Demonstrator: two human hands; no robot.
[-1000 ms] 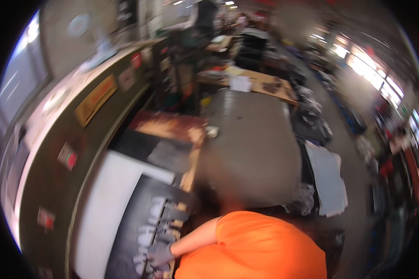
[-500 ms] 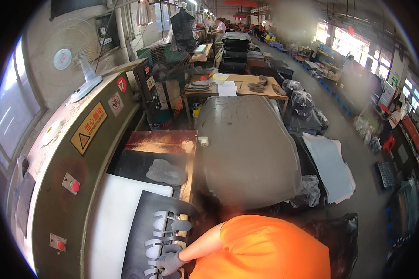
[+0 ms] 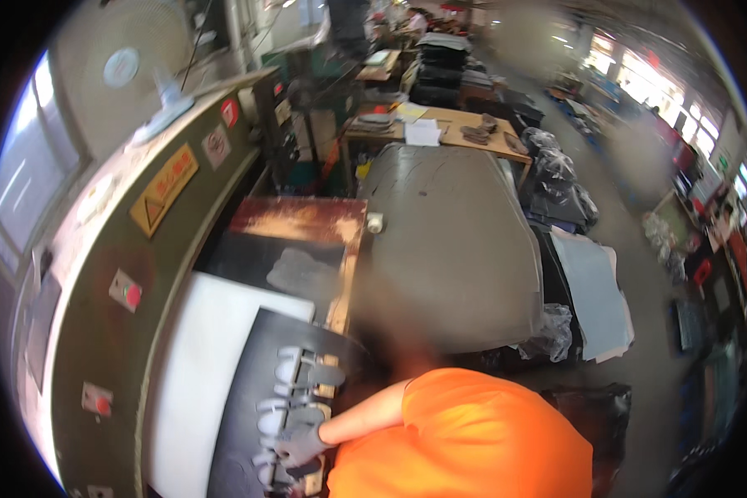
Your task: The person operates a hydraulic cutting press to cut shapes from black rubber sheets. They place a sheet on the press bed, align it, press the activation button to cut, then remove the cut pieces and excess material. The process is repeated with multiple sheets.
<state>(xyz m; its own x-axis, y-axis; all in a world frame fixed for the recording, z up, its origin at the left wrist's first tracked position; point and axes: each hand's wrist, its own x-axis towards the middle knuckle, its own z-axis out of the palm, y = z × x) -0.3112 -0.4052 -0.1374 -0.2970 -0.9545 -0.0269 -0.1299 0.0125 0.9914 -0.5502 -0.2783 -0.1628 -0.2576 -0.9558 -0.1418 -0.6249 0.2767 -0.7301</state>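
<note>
A gloved hand (image 3: 303,446) is seen at the lower edge, reaching from an orange sleeve (image 3: 465,432); which of the person's hands it is cannot be told, nor whether another hand is in view. It is laid flat, fingers spread narrowly, on a black sheet (image 3: 249,390) with rows of pale cut-out shapes (image 3: 295,390). No object is seen clasped; the grip itself is blurred and cannot be told with certainty.

The black sheet is spread over a white board (image 3: 191,373) on the bed of a green press machine (image 3: 133,274), which bears red buttons. A grey cut piece (image 3: 303,274) lies on the dark bed beyond.

Containers: dark plastic bags (image 3: 556,187) are noted beside a large grey table (image 3: 456,241); their contents cannot be made out. A wooden desk (image 3: 440,133) carrying papers stands behind.
</note>
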